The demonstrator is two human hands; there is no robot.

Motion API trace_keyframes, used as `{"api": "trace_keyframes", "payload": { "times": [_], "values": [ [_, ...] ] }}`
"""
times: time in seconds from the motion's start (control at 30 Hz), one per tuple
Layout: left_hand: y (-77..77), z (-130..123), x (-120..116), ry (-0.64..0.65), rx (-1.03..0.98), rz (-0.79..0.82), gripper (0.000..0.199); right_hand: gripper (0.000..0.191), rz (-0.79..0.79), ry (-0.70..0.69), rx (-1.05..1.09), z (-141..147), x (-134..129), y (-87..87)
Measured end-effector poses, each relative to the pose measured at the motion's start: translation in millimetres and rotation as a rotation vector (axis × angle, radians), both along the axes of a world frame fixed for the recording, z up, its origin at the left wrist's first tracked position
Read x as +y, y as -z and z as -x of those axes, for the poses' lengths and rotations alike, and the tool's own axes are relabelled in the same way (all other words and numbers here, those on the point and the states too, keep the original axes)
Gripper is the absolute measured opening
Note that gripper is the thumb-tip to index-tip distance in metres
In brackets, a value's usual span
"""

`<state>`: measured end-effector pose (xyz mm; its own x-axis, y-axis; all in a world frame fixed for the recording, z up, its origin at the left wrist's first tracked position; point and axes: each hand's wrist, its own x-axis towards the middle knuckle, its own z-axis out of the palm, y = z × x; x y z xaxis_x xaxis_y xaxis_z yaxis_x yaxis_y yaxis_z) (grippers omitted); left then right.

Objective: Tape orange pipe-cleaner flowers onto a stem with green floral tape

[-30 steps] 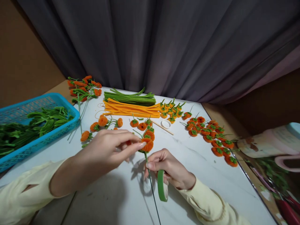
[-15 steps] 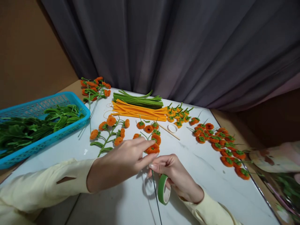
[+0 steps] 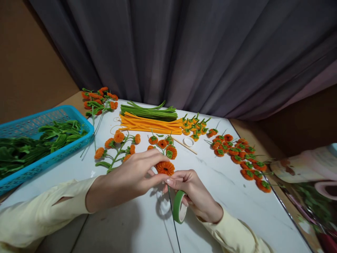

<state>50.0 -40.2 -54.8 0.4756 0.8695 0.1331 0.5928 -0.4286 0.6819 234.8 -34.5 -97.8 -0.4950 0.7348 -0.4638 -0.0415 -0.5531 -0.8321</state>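
Observation:
An orange fuzzy flower (image 3: 165, 168) with a ribbed rim and dark centre is between the thumb and fingers of my left hand (image 3: 131, 174). Just below it, my right hand (image 3: 196, 191) pinches the top of a thin dark green wire stem (image 3: 174, 219) that slants down toward me. A roll of green floral tape (image 3: 179, 207) hangs at the fingers of that same hand. Where the tape and stem meet is hidden by my fingertips. Loose orange flowers (image 3: 171, 152) lie just beyond my left hand, beside a leafy branch of orange flowers (image 3: 118, 151).
At left stands a blue basket (image 3: 88, 138) of green leaves. Green stems (image 3: 150, 111) and yellow-orange strips (image 3: 150, 124) lie at the back, near a wooden stick (image 3: 185, 146) and a white ring (image 3: 188, 141). Several orange flowers (image 3: 246, 165) line the right edge.
The flower at my left fingertips has turned to show its face and sits lower, close above the stem. My right hand still pinches the stem. The whole view has shifted slightly.

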Motion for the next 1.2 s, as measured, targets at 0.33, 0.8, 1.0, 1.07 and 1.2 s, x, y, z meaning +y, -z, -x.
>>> {"api": "trace_keyframes", "payload": {
  "times": [0.33,0.8,1.0,1.07,1.2],
  "values": [
    [-4.1,-1.5,-1.4,0.050,-0.042,-0.020,0.009,0.023,0.003,0.086,0.031,0.5,-3.5,-1.7],
    [-13.9,9.9,22.9,-0.082,-0.203,0.428,0.040,0.021,-0.021,0.134,0.023,-0.6,-7.0,-11.3],
    [-7.7,10.2,21.6,-0.016,-0.234,0.475,0.033,0.020,-0.027,0.135,0.050,-0.7,-6.8,-9.6],
    [-1.1,7.0,18.1,-0.031,-0.237,0.413,0.031,0.022,-0.048,0.129,0.056,-1.0,-7.2,-8.1],
    [10.4,-1.5,11.4,-0.089,-0.196,0.161,0.025,0.023,-0.064,0.126,0.068,-1.9,-8.4,-6.4]
  ]
}}
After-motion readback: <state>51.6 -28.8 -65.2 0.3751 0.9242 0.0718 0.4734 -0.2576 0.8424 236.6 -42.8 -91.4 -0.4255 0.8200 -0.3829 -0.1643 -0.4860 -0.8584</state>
